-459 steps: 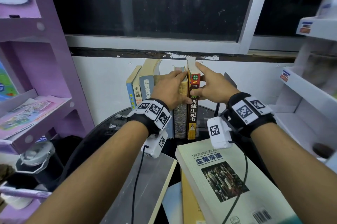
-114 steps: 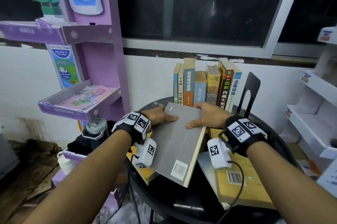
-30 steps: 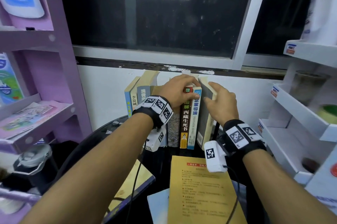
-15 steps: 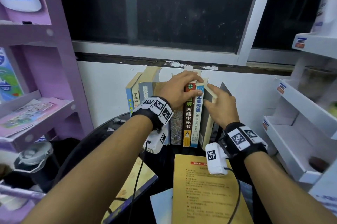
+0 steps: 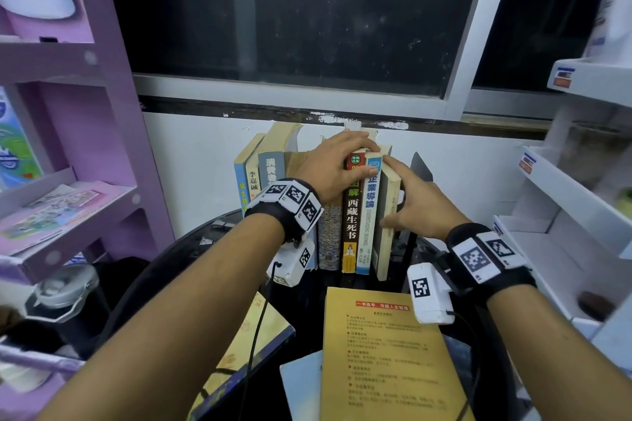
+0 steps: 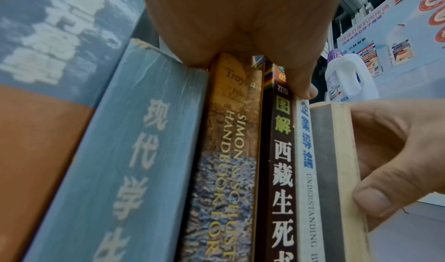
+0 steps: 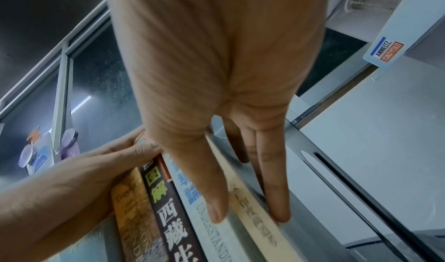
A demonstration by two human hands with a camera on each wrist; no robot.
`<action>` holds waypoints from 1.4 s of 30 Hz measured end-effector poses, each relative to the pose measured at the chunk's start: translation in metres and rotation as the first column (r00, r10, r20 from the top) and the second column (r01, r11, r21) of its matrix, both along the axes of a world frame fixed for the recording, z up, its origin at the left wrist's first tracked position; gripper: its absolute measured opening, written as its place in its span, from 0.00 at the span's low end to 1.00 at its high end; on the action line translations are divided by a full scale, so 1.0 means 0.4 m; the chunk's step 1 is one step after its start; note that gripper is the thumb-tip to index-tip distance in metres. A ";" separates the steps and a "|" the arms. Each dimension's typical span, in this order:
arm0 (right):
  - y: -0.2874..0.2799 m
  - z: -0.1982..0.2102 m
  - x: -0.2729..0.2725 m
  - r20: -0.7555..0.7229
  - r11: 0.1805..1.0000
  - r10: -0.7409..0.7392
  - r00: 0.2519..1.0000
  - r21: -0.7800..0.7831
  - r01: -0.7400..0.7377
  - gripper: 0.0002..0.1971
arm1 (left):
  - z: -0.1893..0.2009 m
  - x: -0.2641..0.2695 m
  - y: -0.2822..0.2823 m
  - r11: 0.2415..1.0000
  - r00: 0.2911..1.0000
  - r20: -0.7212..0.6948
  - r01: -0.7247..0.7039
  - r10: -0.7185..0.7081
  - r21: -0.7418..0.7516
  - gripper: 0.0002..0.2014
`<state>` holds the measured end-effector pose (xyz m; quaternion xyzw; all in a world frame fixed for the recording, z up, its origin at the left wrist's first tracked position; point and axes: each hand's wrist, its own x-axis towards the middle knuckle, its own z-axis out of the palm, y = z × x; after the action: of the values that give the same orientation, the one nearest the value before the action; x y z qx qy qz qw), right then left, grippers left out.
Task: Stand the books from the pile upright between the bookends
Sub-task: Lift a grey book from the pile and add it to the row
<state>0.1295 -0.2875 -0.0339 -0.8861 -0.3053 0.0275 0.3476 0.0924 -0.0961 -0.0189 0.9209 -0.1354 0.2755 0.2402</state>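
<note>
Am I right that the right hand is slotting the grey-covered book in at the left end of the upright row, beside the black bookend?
Not quite: the right hand holds the grey-covered book at the row's right end, beside the black bookend, as the head view shows.

A round black table carries upright books, a bookend and flat-lying books.

The person is wearing a black strap on each wrist: left band, right band. Both are carrying white square-coded marker tiles. White camera modules are hanging beneath, each trailing a thin black cable. Forearms are showing bare, no sleeves.
</note>
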 end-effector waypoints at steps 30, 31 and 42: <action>0.021 -0.038 0.009 0.035 0.975 0.011 0.999 0.222 -0.018 0.45 | -0.004 0.005 0.003 1.000 0.998 0.057 0.017 -0.017 -0.014 0.17; 0.021 -0.038 0.010 0.031 0.975 0.005 1.000 0.223 -0.012 0.45 | -0.005 0.005 0.003 1.000 0.998 0.057 0.018 -0.017 -0.014 0.17; 0.021 -0.036 0.002 0.046 0.980 -0.027 0.999 0.196 0.018 0.45 | -0.006 0.009 0.003 1.000 0.999 0.046 0.018 -0.017 -0.022 0.17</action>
<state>0.1301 -0.2790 -0.0482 -0.8514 -0.3049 -0.0281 0.4258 0.0961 -0.0947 -0.0215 0.9102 -0.1460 0.2961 0.2499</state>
